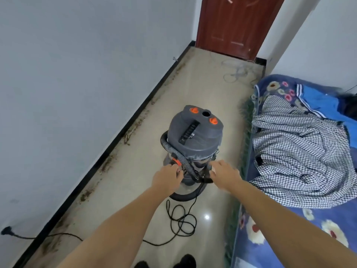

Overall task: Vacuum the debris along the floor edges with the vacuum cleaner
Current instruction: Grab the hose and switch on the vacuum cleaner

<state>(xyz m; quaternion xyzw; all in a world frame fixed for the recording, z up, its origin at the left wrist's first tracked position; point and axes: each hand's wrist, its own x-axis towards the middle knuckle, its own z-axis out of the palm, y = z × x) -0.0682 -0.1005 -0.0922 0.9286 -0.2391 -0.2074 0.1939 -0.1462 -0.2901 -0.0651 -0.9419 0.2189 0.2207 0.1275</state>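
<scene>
in the head view, the vacuum cleaner (194, 140) stands in the middle of the frame on the tiled floor (204, 88), a grey drum with orange knobs on top. its ribbed hose (174, 151) wraps around the left side of the drum and comes down to the front. both arms reach in from the bottom of the frame. the left hand (168, 178) has its fingers curled at the orange hose fitting (176, 162) on the front of the drum and seems to pinch it. the right hand (225, 174) is at the black end piece of the hose, just right of the fitting; i cannot tell if it is grasping it or only touching it.

the debris (133, 130) lies as a brown strip along the black skirting (123, 128), from the lower left of the frame up to the red door (237, 26) at the top. the power cord (181, 221) lies in loops on the floor below the drum and runs to the lower left, toward a plug (5, 230) on the wall. a bed (301, 213) with a checked cloth (301, 151) fills the right side.

i judge the step is still preparation: getting the hose ready at the drum. no suction has started on the edge. the next move calls for freeing the hose end and bringing it down to the skirting on the left, with care that the cord loops do not catch.
</scene>
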